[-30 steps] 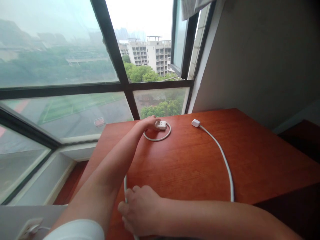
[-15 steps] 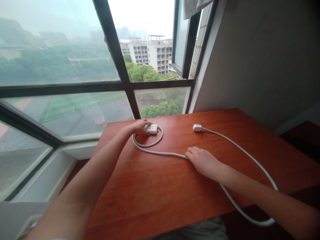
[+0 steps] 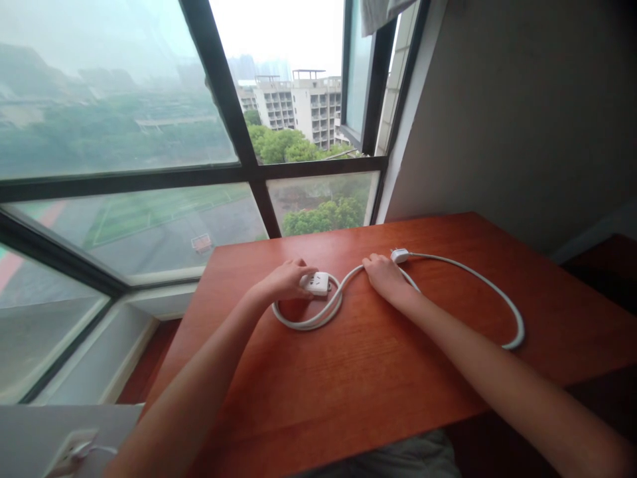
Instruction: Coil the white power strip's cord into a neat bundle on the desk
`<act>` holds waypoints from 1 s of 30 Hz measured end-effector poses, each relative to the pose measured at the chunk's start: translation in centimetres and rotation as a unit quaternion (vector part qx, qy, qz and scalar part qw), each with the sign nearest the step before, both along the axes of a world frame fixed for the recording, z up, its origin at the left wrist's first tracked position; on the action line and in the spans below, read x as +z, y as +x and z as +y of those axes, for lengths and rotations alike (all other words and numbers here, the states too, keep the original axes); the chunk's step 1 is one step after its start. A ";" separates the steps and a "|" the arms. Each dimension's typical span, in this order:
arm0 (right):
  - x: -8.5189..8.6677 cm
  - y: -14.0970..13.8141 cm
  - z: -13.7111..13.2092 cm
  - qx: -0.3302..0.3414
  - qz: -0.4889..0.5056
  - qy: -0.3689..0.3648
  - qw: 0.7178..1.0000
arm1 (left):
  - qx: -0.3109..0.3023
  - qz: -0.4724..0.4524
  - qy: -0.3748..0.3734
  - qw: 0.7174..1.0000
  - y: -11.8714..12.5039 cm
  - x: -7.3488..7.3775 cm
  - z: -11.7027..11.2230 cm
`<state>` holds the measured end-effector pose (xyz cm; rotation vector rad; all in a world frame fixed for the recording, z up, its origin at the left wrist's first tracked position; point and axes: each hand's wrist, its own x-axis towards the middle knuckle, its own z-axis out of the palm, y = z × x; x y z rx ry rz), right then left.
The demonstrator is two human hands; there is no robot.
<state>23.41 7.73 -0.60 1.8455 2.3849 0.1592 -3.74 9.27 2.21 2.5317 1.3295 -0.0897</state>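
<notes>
At the far left, low in the near corner, a wall outlet point(image 3: 68, 451) sits with a thin white lead plugged into it. Above it a large dark-framed window point(image 3: 233, 126) looks out on buildings and trees.

The red-brown wooden table point(image 3: 348, 392) stands against the window sill. The left hand point(image 3: 284, 280) reaches in from the near left. Its fingers are curled over the left end of a white socket block point(image 3: 318, 283) and grip it, holding it flat on the table towards the far side.

A white cable point(image 3: 303, 324) leaves the block and lies in a flat ring around it. Two strands run side by side along the near-right part of the ring. From there the cable climbs to the right and passes under the right hand point(image 3: 385, 275).

That hand lies palm down on the cable, just right of the block, with the fingers bent over it. The fingers hide the contact, so I cannot tell whether they close around the cable or only press on it.

Just beyond the right hand lies the white plug point(image 3: 399, 255). Its stretch of cable sweeps out in a wide arc to the right, then bends back near the table's near-right edge. A plain grey wall point(image 3: 522, 113) rises beyond the table on the right.
</notes>
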 end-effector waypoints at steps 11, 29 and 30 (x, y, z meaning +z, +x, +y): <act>0.8 1.0 -0.4 0.095 0.064 -0.004 0.993 | 0.096 0.060 0.014 0.993 0.1 0.5 -1.3; 1.3 9.3 -2.5 0.041 0.016 -0.025 0.999 | 0.117 0.053 0.006 0.992 -2.8 0.7 -1.1; 1.4 9.7 -2.4 0.027 0.010 -0.026 0.999 | 0.111 0.046 0.005 0.993 -2.8 0.7 -1.3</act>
